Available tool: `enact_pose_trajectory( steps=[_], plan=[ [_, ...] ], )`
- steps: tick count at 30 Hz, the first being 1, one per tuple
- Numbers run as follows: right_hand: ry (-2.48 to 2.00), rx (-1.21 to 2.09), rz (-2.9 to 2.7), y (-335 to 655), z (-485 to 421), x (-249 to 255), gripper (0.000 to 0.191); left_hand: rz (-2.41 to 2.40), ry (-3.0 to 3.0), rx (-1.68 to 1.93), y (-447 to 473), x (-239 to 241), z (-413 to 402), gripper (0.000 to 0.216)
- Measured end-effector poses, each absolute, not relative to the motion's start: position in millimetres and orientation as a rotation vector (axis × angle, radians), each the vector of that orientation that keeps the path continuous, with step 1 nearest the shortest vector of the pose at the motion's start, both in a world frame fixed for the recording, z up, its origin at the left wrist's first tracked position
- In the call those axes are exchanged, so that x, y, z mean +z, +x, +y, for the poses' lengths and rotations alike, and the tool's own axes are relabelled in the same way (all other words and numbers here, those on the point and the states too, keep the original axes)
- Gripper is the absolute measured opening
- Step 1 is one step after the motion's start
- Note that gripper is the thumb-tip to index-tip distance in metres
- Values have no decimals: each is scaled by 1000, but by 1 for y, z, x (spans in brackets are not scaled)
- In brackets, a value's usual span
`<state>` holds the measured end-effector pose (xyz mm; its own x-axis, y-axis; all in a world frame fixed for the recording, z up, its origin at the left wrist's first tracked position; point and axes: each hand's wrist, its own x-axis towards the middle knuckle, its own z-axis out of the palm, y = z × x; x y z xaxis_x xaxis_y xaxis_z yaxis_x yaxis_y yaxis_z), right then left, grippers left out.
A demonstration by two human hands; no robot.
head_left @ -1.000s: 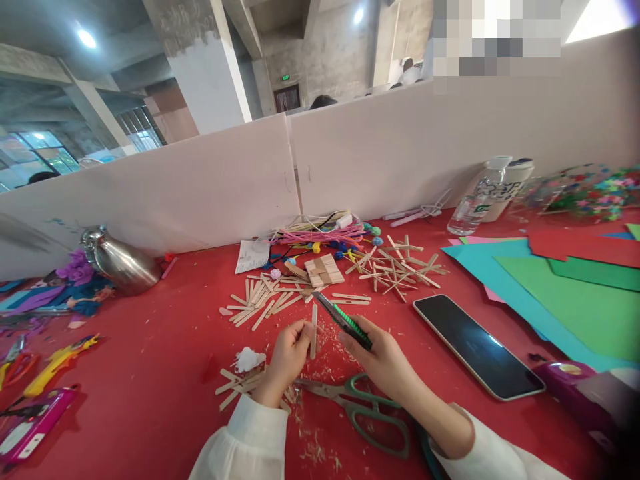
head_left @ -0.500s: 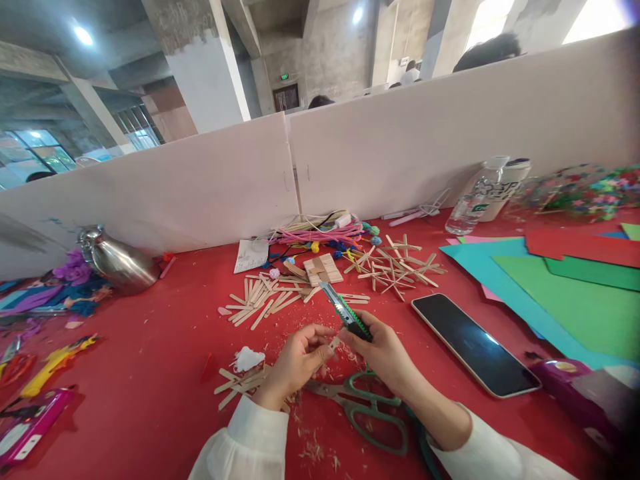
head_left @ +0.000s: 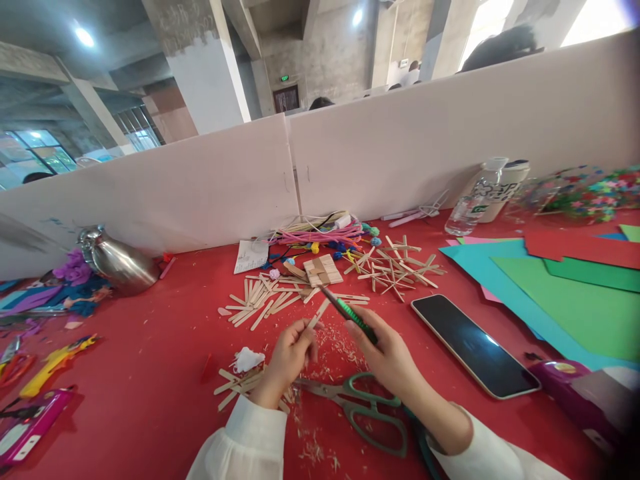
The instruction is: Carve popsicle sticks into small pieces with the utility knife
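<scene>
A: Put a clock over the red tabletop [head_left: 165, 373], its centre on the flat, pale wooden stick, twelve away from the wearer. What are the hands doing?

B: The left hand [head_left: 289, 353] pinches that stick [head_left: 320, 311] between thumb and fingers, its free end tilted towards one o'clock. The right hand [head_left: 387, 343] is closed around a slim green-and-black utility knife [head_left: 351, 315], the blade pointing towards eleven.

A: Is the blade touching the stick?

B: I can't tell; the two are very close.

A: What lies beyond them?

B: A small, square, pale wooden panel [head_left: 329, 272] at twelve. Loose flat wooden sticks [head_left: 257, 298] spread between nine and ten, and a criss-crossed heap of narrow wooden strips [head_left: 400, 267] sits at two.

A: And nearer the wearer?

B: Metal scissors with grey-green looped handles [head_left: 341, 395] lie at five, curled wood shavings around the blades. A crumpled white lump [head_left: 249, 360] is at eight, beside more pale sticks partly hidden by the left forearm.

A: Over to the right?

B: A black-screened, pale-edged phone [head_left: 473, 345], flat between three and four.
</scene>
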<state>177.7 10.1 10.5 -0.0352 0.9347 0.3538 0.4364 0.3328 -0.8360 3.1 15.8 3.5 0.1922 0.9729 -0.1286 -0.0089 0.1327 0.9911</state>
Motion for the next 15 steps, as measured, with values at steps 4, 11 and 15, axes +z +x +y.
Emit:
enact_pose_trajectory(
  steps=[4, 11, 15],
  plan=[
    [-1183, 434, -1860, 176, 3, 8, 32, 1159, 1098, 1131, 2, 4, 19, 29],
    [-1143, 67, -2009, 177, 7, -1, 35, 1160, 1060, 1237, 1, 12, 16, 24],
    [-1143, -47, -2043, 178, 8, 0, 34, 1147, 1055, 1262, 1, 11, 16, 22]
  ],
)
